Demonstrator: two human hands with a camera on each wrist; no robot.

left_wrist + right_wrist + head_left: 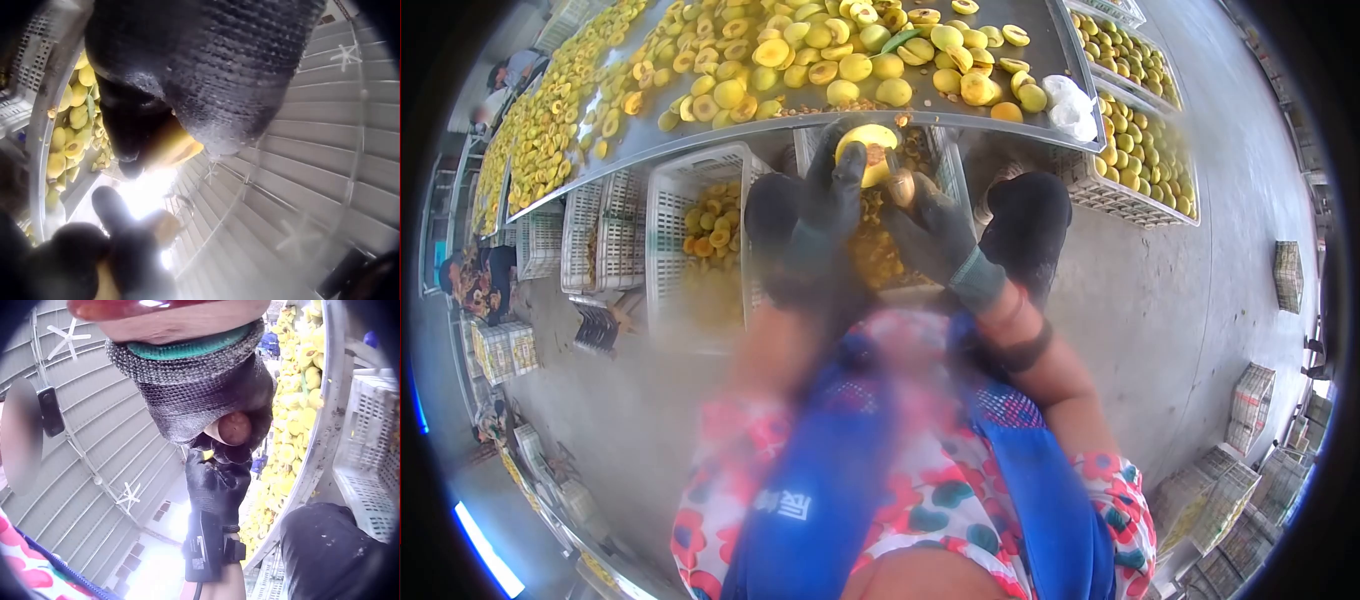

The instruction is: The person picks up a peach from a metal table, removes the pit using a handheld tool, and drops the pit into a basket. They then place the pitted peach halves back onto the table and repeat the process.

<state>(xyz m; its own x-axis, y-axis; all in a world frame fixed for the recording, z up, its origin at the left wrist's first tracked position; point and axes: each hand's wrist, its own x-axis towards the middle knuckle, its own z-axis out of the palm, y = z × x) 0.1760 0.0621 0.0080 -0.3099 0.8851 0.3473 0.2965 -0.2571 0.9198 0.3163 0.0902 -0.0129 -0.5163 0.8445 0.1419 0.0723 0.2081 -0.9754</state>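
Both hands wear dark coated gloves and meet just below the near edge of the metal table (pixel 800 130). The left hand (pixel 828 195) holds up a yellow peach half (pixel 850 147), its cut face and brown centre showing in the head view. In the right hand (pixel 940 235) is a tool with a wooden handle (pixel 901 188). The handle's round butt (pixel 235 429) pokes out of the right fist in the right wrist view. The tool's working end is hidden at the fruit. In the left wrist view, the peach half (pixel 175 149) shows between the left fingers.
Many cut peaches (pixel 800 60) cover the table. A white bag (pixel 1070 108) lies at its right corner. Crates of whole fruit (pixel 1140 165) stand to the right. A crate with peach halves (pixel 715 225) stands left of the legs; another crate (pixel 950 165) sits under the hands.
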